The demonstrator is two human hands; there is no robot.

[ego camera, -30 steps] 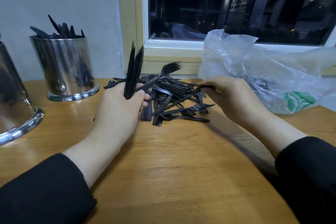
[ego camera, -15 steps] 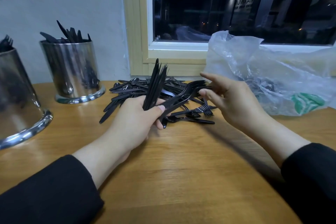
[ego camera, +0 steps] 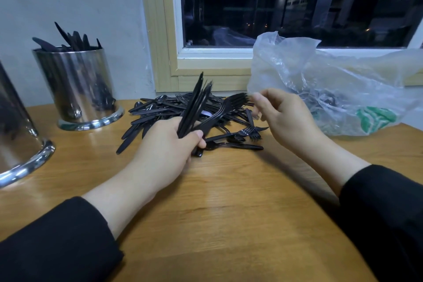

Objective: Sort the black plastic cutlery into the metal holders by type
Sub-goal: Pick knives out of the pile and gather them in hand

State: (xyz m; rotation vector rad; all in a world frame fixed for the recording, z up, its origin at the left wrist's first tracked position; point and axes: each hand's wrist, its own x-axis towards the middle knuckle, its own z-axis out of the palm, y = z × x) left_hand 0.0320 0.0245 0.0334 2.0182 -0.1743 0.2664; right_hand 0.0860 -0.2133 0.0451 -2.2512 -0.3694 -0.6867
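A pile of black plastic cutlery [ego camera: 155, 112] lies on the wooden table [ego camera: 229, 213] under the window. My left hand [ego camera: 164, 153] grips a bundle of black forks [ego camera: 194, 103] that points up and away. One more fork [ego camera: 225, 110] slants out of that grip to the right. My right hand [ego camera: 288, 119] hovers just right of that fork's tines, fingers loosely curled and holding nothing. A metal holder [ego camera: 77, 84] with knives stands at the back left. A second metal holder [ego camera: 13, 135] is cut off by the left edge.
A crumpled clear plastic bag [ego camera: 332, 89] with a green print lies at the back right, with some cutlery inside. The window sill and frame [ego camera: 206, 68] run behind the pile. The wall is close behind the holders.
My right hand brought a fork from the pile to my left hand's bundle and let go of it. My left hand shifted right toward the middle with its bundle.
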